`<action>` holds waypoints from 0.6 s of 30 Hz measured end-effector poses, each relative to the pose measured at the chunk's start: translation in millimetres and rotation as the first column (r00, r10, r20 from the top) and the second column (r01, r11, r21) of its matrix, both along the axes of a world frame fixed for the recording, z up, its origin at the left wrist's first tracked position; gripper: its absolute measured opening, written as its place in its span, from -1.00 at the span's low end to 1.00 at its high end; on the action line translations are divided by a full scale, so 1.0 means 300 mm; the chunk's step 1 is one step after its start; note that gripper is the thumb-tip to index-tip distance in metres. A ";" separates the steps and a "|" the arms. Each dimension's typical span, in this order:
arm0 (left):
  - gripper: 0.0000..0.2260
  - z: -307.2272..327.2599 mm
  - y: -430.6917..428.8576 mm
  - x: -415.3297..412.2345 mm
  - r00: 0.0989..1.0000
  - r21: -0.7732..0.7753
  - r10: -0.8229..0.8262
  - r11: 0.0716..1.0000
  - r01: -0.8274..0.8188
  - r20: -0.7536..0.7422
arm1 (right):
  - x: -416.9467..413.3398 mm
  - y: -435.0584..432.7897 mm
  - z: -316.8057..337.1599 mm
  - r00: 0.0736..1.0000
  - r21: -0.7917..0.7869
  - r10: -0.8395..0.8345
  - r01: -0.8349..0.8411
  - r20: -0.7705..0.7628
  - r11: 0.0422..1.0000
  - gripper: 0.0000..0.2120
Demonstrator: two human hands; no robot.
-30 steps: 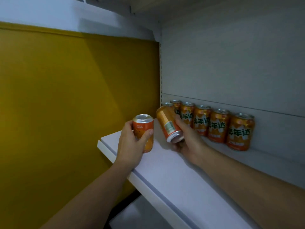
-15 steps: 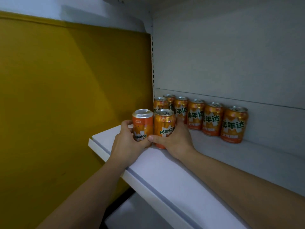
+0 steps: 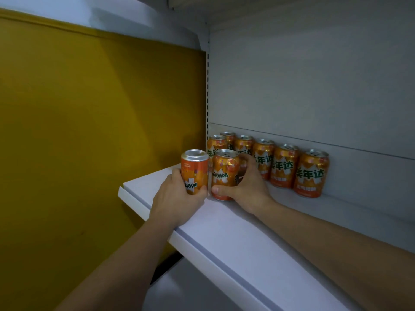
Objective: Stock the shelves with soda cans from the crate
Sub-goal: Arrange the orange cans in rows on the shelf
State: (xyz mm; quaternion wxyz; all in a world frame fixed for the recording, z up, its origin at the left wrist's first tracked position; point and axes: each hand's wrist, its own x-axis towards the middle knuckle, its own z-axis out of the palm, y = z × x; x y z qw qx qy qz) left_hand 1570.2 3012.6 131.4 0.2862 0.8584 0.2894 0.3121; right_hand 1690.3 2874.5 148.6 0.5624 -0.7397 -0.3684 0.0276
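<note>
- Both hands are curled round cans: the left hand (image 3: 177,196) is wrapped round an orange aluminium soda can (image 3: 195,169) whose label is seen inverted, and the right hand (image 3: 249,187) round a second orange aluminium can (image 3: 224,171).
- The two cans are held side by side at centre frame on the white shelf board (image 3: 247,243), ahead of the back row of matching orange cans (image 3: 285,167).
- Step judged: a front row is being set down.
- Next: the inverted can is probably to be righted, then both grips released. No crate is seen.
</note>
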 end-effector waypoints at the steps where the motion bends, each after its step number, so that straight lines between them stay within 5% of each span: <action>1: -0.37 -0.001 0.001 0.001 1.000 0.003 0.001 1.000 -0.001 -0.003 | 0.004 -0.002 0.006 1.000 0.007 0.025 -0.025 0.013 1.000 0.09; 7: -0.40 -0.007 0.007 0.006 1.000 0.013 0.010 1.000 -0.010 -0.015 | 0.050 -0.008 0.075 0.987 -0.033 0.121 -0.118 0.104 0.992 -0.31; 11: -0.37 -0.009 0.008 0.009 1.000 0.003 0.005 1.000 -0.005 -0.018 | 0.070 0.008 0.090 0.976 -0.102 0.027 -0.005 0.216 0.995 -0.30; 18: -0.37 -0.018 0.019 0.013 1.000 0.003 0.004 1.000 -0.004 -0.019 | 0.094 0.005 0.151 0.925 -0.228 0.183 -0.109 0.333 0.967 -0.51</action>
